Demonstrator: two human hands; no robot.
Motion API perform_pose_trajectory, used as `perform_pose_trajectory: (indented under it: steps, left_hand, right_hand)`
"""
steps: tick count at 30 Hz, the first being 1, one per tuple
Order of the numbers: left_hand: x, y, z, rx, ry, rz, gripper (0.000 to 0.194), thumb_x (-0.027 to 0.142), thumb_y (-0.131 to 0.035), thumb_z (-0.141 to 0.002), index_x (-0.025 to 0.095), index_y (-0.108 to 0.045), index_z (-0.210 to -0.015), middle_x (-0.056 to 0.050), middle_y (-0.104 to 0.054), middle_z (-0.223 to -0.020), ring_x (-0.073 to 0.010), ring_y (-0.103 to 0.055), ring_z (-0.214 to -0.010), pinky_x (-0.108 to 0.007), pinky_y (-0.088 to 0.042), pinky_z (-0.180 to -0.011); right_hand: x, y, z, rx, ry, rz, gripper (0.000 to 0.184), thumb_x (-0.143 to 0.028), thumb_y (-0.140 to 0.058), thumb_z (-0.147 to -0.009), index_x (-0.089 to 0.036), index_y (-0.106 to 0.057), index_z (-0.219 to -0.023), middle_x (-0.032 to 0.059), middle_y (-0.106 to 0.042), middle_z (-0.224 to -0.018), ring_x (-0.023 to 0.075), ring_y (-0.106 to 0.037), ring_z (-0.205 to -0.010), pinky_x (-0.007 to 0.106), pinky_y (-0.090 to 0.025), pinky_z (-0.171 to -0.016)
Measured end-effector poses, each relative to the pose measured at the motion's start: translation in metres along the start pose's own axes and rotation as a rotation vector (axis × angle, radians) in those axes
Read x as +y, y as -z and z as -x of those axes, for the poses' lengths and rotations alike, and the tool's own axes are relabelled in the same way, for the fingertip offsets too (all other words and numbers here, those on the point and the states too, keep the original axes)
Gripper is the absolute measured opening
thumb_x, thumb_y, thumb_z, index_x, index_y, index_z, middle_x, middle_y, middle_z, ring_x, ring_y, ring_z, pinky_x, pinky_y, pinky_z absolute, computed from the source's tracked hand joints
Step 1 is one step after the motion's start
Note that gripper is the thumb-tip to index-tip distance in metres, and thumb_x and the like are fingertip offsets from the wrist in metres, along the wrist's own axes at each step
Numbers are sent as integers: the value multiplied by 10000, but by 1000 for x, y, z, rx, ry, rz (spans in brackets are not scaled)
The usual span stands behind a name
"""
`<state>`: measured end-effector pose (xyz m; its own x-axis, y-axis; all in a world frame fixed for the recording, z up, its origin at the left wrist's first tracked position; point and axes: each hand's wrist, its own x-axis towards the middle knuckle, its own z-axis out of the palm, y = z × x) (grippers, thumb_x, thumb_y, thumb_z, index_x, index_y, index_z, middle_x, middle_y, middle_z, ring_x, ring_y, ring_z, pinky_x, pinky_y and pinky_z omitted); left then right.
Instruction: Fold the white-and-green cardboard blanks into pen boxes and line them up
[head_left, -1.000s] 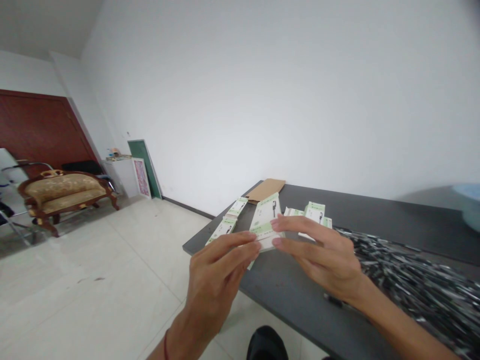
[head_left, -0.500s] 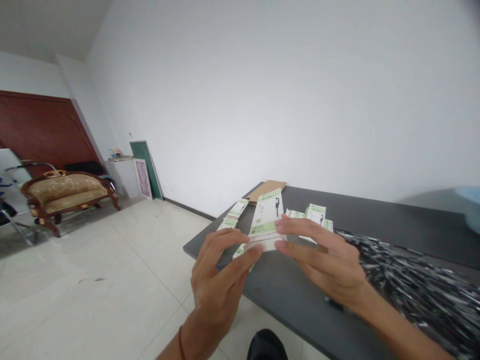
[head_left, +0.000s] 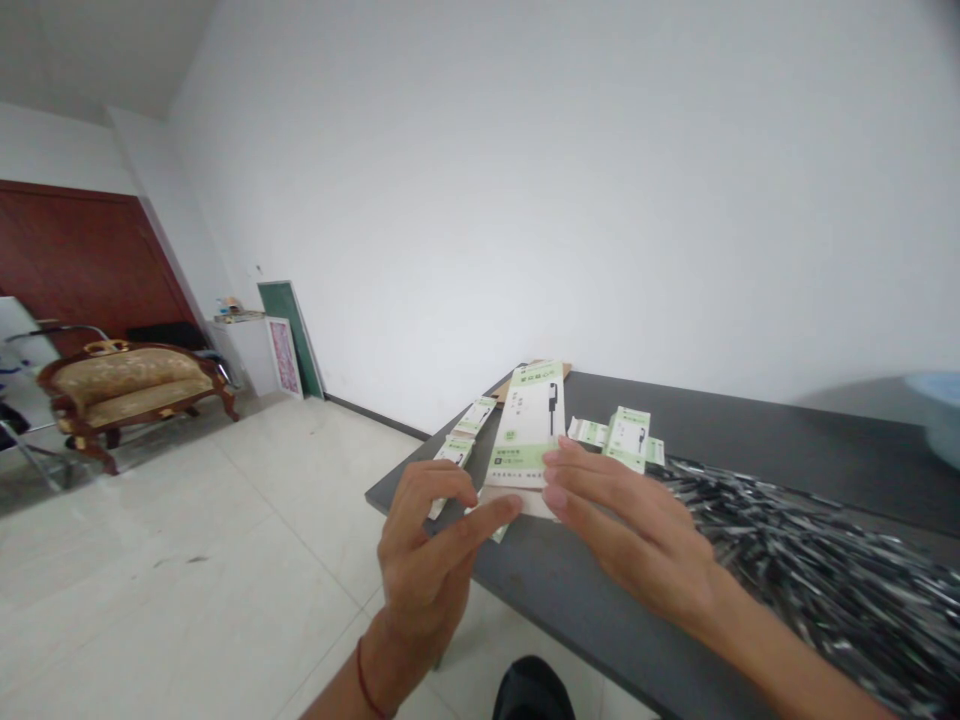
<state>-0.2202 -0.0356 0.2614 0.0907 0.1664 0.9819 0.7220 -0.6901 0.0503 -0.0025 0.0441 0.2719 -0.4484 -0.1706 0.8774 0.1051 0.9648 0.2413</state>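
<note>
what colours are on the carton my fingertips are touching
White with pale green bands and a black pen-like picture; the carton shows best in the head view.

White-and-green carton (head_left: 525, 415), dark grey table (head_left: 555, 575), gold-patterned sofa (head_left: 139, 375), reddish-brown door (head_left: 67, 250), white wall (head_left: 525, 200)

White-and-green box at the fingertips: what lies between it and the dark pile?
Other boxes and the right hand, in the head view.

Dark table (head_left: 559, 590) with printed cartons (head_left: 628, 437), brown cardboard (head_left: 505, 392), heaped black pieces (head_left: 832, 570)
</note>
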Motion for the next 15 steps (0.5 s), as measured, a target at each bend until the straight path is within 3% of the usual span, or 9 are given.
perform_pose_trajectory:
  steps: [5,11,15]
  left_hand:
    - [-3,0,-3,1,40,28,249,-1,-734,-889,205,-805,-1009,-46,-596,-994,-206,-604,-990,-374,-542,-801]
    - [4,0,-4,15,49,-65,217,72,-845,-822,181,-782,-1000,-41,-616,-1002,-195,-610,-965,-365,-557,-798]
    - [8,0,-3,48,35,-110,219,56,-848,-813,178,-779,-982,-32,-623,-966,-184,-615,-932,-355,-561,-782]
  right_hand:
    - [0,0,-1,3,36,-29,525,23,-557,-972,-48,-520,-1490,216,-728,-1289,308,-575,-1400,493,-559,-1124]
    - [8,-17,21,15,-61,-85,716,42,-592,-948,-194,-394,-1595,128,-668,-1436,273,-556,-1422,485,-546,-1144]
    - [7,-20,22,9,-73,-82,657,25,-599,-951,-187,-449,-1554,134,-666,-1440,287,-559,-1419,491,-555,-1133]
